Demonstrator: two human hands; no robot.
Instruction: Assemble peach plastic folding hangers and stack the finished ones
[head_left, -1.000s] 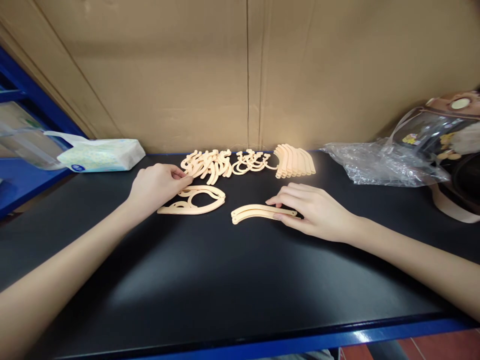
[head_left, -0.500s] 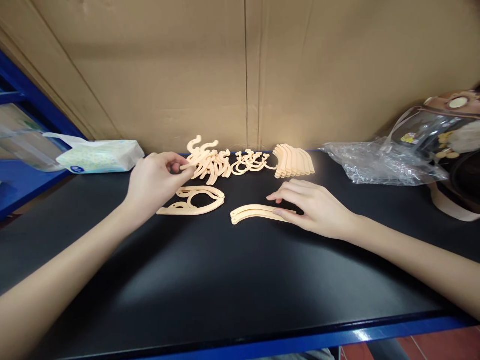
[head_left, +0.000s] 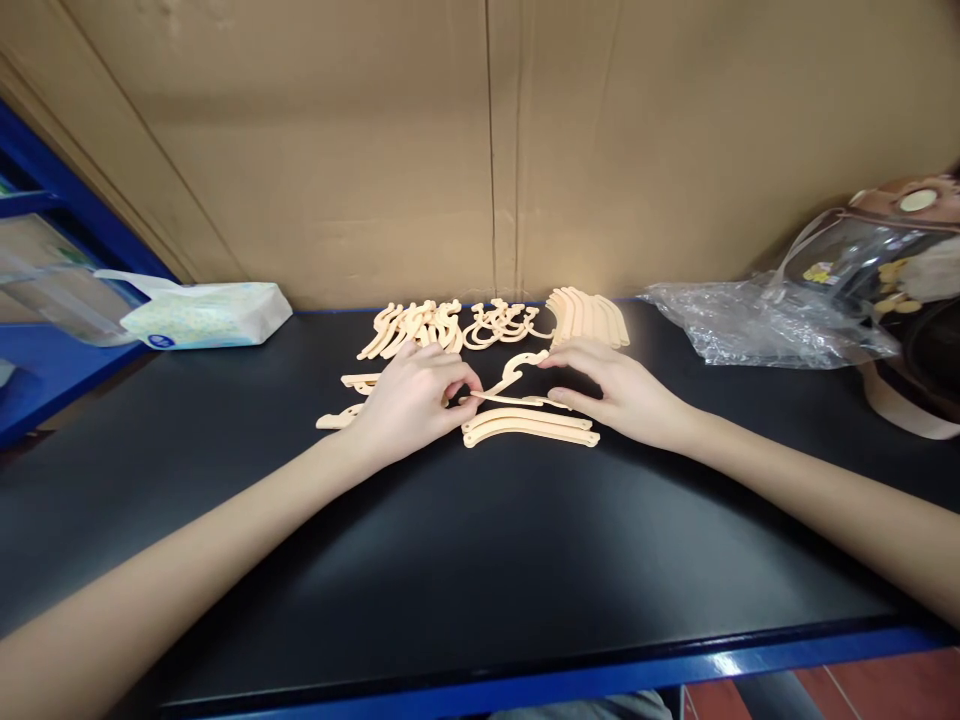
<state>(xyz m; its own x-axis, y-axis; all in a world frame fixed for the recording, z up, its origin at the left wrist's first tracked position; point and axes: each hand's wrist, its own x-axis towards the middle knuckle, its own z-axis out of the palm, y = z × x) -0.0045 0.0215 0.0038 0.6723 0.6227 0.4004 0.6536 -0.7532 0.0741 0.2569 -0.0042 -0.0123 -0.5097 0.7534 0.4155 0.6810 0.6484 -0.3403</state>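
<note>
My left hand [head_left: 427,395] is closed, with thumb and index finger pinching the left ends of two thin, wavy beige hanger pieces [head_left: 511,375]. Facing it, my right hand [head_left: 611,390] has its index fingertip on the upper piece's hooked end and its thumb at the lower piece's right end. Just below both hands, two curved beige hanger arms [head_left: 529,425] lie side by side on the black table. Partly hidden behind my left hand is a folded beige hanger [head_left: 341,417].
Along the back lie a pile of wavy pieces [head_left: 420,328], several hooks [head_left: 501,325] and a row of curved arms [head_left: 589,317]. A tissue pack [head_left: 210,315] is at left. A clear plastic bag [head_left: 765,320] and a transparent bag with brown trim [head_left: 855,255] are at right.
My left hand has moved right from the wavy pile, bringing wavy pieces in front of my right hand. My right hand has lifted off the two curved arms and touches those pieces.
</note>
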